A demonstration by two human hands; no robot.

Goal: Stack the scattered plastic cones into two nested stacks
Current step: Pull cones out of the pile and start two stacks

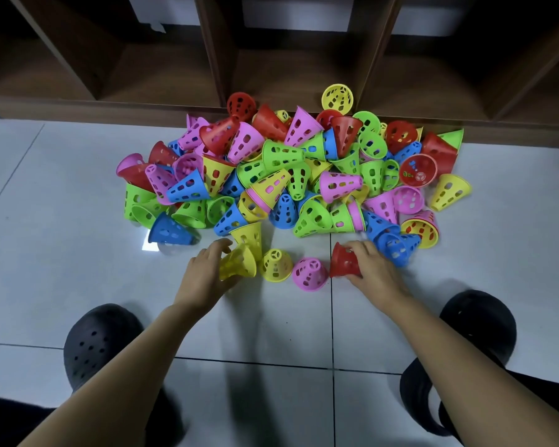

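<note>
Cones (288, 169) heaped on floor (62, 204) just beyond both grips. We see left grip (207, 272) curled round a yellow cone (238, 264), right grip (373, 269) clamped on a red cone (344, 261); pink cone (310, 274) stands between them.

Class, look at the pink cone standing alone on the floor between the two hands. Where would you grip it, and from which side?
Probably from above: the pink cone stands wide rim down, narrow top up, leaving its upper wall free to pinch. Neighbours, a standing yellow cone and the red cone in the right hand, crowd its sides.
</note>
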